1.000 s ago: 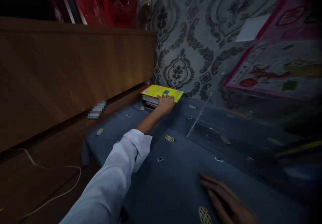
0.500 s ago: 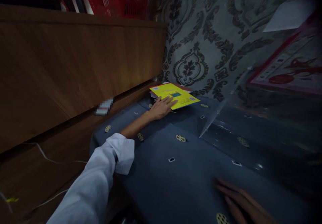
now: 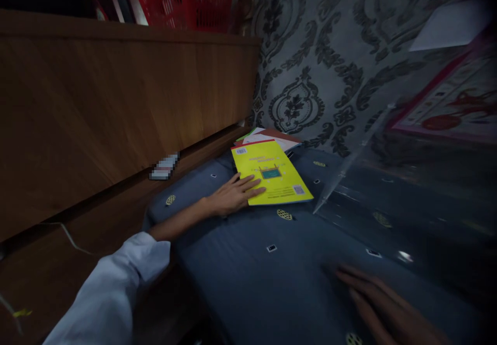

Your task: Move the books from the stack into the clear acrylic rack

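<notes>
A yellow book (image 3: 285,171) with a red edge and a small chalkboard picture lies face up near the far end of the dark cloth. My left hand (image 3: 235,195) is at its near-left edge, fingers laid over the cover, thumb out of sight. Behind the book a small pile of papers and books (image 3: 267,134) is partly covered by it. At the lower right, my right hand (image 3: 384,298) is over the cloth, its fingers stretched out, somewhat blurred and holding nothing visible.
The dark blue cloth (image 3: 240,267) has pineapple prints. A wooden cabinet (image 3: 128,91) borders the left, with a red basket (image 3: 209,3) on top. Clear plastic (image 3: 337,174) stands at the right, beside a pink-edged picture (image 3: 458,107). Patterned wallpaper (image 3: 298,102) is behind.
My left hand has drawn the yellow book towards me, off part of the pile, so more of the papers behind it shows. The right hand has barely moved.
</notes>
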Demonstrator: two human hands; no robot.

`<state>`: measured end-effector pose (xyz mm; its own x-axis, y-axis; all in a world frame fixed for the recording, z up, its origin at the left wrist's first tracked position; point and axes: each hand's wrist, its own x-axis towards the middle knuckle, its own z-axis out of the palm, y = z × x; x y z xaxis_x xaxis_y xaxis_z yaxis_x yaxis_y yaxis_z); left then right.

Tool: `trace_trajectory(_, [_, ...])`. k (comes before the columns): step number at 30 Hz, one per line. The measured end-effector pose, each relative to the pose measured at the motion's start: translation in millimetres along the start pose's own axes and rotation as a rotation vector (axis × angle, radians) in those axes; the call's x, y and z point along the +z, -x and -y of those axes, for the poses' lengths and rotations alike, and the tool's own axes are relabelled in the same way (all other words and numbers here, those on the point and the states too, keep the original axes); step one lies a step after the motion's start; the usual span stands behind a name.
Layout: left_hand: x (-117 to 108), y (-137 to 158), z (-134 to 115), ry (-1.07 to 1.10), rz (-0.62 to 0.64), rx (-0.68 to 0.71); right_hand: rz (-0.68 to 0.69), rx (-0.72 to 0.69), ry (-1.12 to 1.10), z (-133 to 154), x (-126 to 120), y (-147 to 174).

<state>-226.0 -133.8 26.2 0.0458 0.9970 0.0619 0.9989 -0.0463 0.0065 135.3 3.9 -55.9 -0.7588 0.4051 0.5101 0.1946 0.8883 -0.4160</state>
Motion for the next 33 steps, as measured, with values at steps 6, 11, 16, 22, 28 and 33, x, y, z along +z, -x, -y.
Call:
trace_trajectory(6, [9,57,-35,0.086,0.101,0.104,-0.006,-0.057,-0.051,41,-12,-35])
trace_trajectory(11, [11,91,-64,0.184,0.121,0.206,0.067,-0.070,-0.172,72,-7,-56])
trace_trajectory(16, [6,103,-88,0.254,0.157,0.274,0.241,-0.157,-0.208,90,16,-65])
trace_trajectory(22, [-3,105,-105,0.287,0.203,0.395,0.496,-0.241,-0.123,109,29,-75])
trace_trajectory(28, [-5,92,-107,0.305,0.195,0.508,0.567,-0.177,-0.015,99,34,-92])
trace_trajectory(33, [-4,71,-103,0.337,0.246,0.573,0.512,-0.049,0.100,70,36,-97])
